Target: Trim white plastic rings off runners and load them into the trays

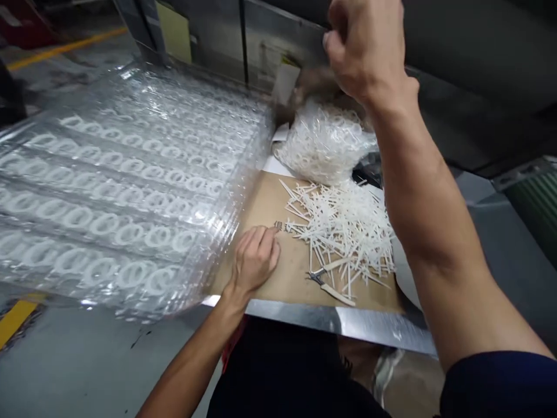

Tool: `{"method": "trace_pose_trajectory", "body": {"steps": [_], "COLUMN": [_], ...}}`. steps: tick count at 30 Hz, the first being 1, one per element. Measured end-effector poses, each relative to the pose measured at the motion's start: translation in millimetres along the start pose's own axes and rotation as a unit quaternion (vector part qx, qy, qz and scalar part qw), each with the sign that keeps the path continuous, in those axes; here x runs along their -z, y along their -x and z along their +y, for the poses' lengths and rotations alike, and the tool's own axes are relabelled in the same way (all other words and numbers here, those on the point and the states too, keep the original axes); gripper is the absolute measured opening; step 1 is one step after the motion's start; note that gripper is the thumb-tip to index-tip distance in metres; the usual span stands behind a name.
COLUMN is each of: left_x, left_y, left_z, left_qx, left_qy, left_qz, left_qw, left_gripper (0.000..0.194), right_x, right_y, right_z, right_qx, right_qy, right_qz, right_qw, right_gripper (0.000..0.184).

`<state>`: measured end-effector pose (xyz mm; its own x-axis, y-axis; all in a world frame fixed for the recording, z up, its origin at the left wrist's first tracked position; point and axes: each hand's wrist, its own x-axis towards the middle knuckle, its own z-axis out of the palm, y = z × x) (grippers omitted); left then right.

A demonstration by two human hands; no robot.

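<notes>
In the bag (288,152), white plastic pieces (325,144).

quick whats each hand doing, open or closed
left hand: half closed, fingertips at a small dark toothed piece, unclear if held
right hand: closed, anything held is hidden

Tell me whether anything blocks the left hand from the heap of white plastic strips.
Nothing large: the left hand faces the heap of white plastic strips across brown cardboard, with only a small dark toothed piece at its fingertips and, lower right, metal pliers.

Left hand (255,261) low, palm down; right hand (363,49) raised high, fingers curled
</notes>
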<state>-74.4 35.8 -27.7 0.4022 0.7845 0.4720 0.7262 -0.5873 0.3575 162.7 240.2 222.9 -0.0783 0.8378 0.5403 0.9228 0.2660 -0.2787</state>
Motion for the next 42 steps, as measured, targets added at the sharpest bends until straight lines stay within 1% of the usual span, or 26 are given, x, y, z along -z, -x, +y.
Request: {"method": "trace_pose_trajectory", "body": {"steps": [1,2,3,4,6,7,9,11,12,14,17,19,21,23,25,26,28,31,34,36,38,39,40,41,42], "left_x": [0.0,-0.1,-0.5,-1.1,-2.8,-3.8,-5.5,-6.4,-6.6,-6.8,-8.1,-9.6,-11.3,-12.6,-13.3,-13.5,-14.1,-16.7,-20.7,-20.8,-15.8,-11.5,-6.7,-2.0,1.8], "left_y": [-0.1,0.0,0.3,0.6,1.3,1.6,1.8,1.9,1.9,1.8,1.3,0.9,0.5,0.2,-0.4,-0.8,-2.0,-4.7,-9.9,-16.1,-25.1,-30.8,-37.2,-44.4,-52.3], "left_z": [-0.5,-0.9,-1.1,-1.1,-0.4,0.3,1.9,2.8,2.7,1.6,-0.9,-1.8,-2.3,-2.8,-3.3,-3.4,-3.3,-3.4,-7.1,-11.0,-11.9,-9.1,-3.0,7.1,21.3], "left_qx": [-0.002,-0.004,-0.004,-0.001,0.005,0.006,0.003,-0.003,-0.004,-0.003,-0.007,-0.019,-0.033,-0.047,-0.070,-0.084,-0.111,-0.140,-0.168,-0.189,-0.203,-0.204,-0.203,-0.203,-0.209], "left_qy": [0.003,0.009,0.016,0.025,0.039,0.042,0.042,0.040,0.039,0.042,0.053,0.060,0.062,0.061,0.057,0.055,0.050,0.034,0.020,0.019,0.004,-0.013,-0.033,-0.049,-0.055], "left_qz": [-0.001,-0.002,-0.003,-0.003,-0.005,-0.005,-0.009,-0.015,-0.017,-0.018,-0.019,-0.028,-0.035,-0.042,-0.056,-0.067,-0.096,-0.134,-0.144,-0.153,-0.166,-0.164,-0.153,-0.136,-0.119], "left_qw": [1.000,1.000,1.000,1.000,0.999,0.999,0.999,0.999,0.999,0.999,0.998,0.998,0.997,0.996,0.994,0.993,0.988,0.980,0.975,0.970,0.965,0.965,0.967,0.968,0.969], "left_gripper": [0.025,0.025,0.025,0.025,0.025,0.025,0.026,0.028,0.029,0.030,0.029,0.029,0.030,0.032,0.033,0.033,0.032,0.032,0.035,0.036,0.034,0.031,0.028,0.025,0.023], "right_x": [16.2,29.8,40.4,47.9,54.3,53.9,48.0,38.0,32.7,23.3,17.3,19.2,22.7,24.1,22.1,20.1,15.4,9.8,7.3,9.0,15.5,20.7,26.8,33.6,40.6], "right_y": [25.0,53.2,83.7,115.0,175.2,201.9,246.7,283.0,299.8,333.6,383.1,408.6,423.4,428.0,426.0,423.8,418.9,413.2,412.1,416.0,425.2,431.7,439.2,447.3,455.8], "right_z": [-8.3,-17.4,-26.5,-34.6,-46.0,-48.9,-51.4,-53.4,-55.0,-58.9,-59.0,-50.9,-37.1,-21.7,-9.4,-5.3,-1.8,-4.3,-6.9,-6.2,-4.8,-4.2,-3.9,-3.8,-4.1], "right_qx": [0.051,0.095,0.115,0.121,0.108,0.080,0.051,0.011,0.001,-0.006,-0.016,-0.027,-0.039,-0.047,-0.047,-0.042,-0.026,-0.004,0.006,0.004,-0.020,-0.041,-0.063,-0.084,-0.102], "right_qy": [0.055,0.083,0.089,0.072,0.006,-0.025,-0.040,-0.104,-0.146,-0.219,-0.233,-0.199,-0.142,-0.090,-0.062,-0.055,-0.051,-0.053,-0.063,-0.074,-0.139,-0.199,-0.275,-0.358,-0.438], "right_qz": [0.006,0.023,0.028,0.022,-0.057,-0.106,-0.152,-0.187,-0.195,-0.192,-0.185,-0.188,-0.212,-0.245,-0.267,-0.268,-0.250,-0.213,-0.183,-0.154,-0.111,-0.088,-0.066,-0.047,-0.033], "right_qw": [0.997,0.992,0.989,0.990,0.992,0.991,0.986,0.977,0.970,0.957,0.955,0.961,0.966,0.964,0.961,0.961,0.966,0.976,0.981,0.985,0.984,0.975,0.957,0.929,0.892], "right_gripper": [0.055,0.052,0.045,0.037,0.023,0.020,0.018,0.021,0.022,0.022,0.031,0.044,0.060,0.072,0.078,0.079,0.078,0.068,0.061,0.064,0.070,0.072,0.071,0.068,0.065]}}
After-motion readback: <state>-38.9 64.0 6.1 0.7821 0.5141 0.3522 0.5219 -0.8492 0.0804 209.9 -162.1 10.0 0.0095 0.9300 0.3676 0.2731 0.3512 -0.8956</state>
